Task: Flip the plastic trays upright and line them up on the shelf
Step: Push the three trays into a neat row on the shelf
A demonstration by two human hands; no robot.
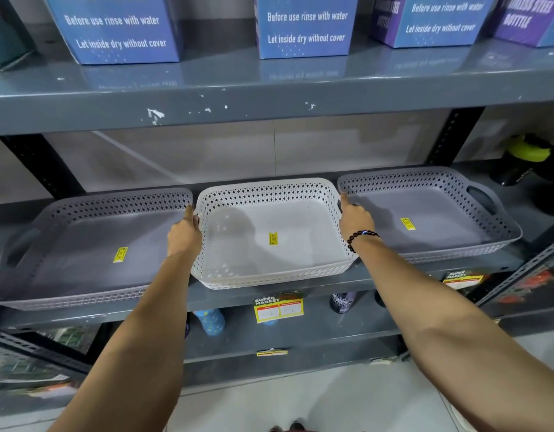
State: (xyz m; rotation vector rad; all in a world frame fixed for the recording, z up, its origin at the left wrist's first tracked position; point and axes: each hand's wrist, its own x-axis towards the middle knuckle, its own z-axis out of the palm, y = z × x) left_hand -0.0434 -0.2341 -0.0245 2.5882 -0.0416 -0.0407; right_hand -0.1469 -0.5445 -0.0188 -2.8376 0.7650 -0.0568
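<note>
Three trays stand upright in a row on the shelf [394, 272]. The left hand [184, 235] and right hand [355, 219] clasp the side rims of the white tray [269, 219] (fingers curled over them), between two grey trays [91, 238].

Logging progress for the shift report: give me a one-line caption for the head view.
Both hands, left hand and right hand, grip the upright white perforated plastic tray between two grey perforated plastic trays.
</note>
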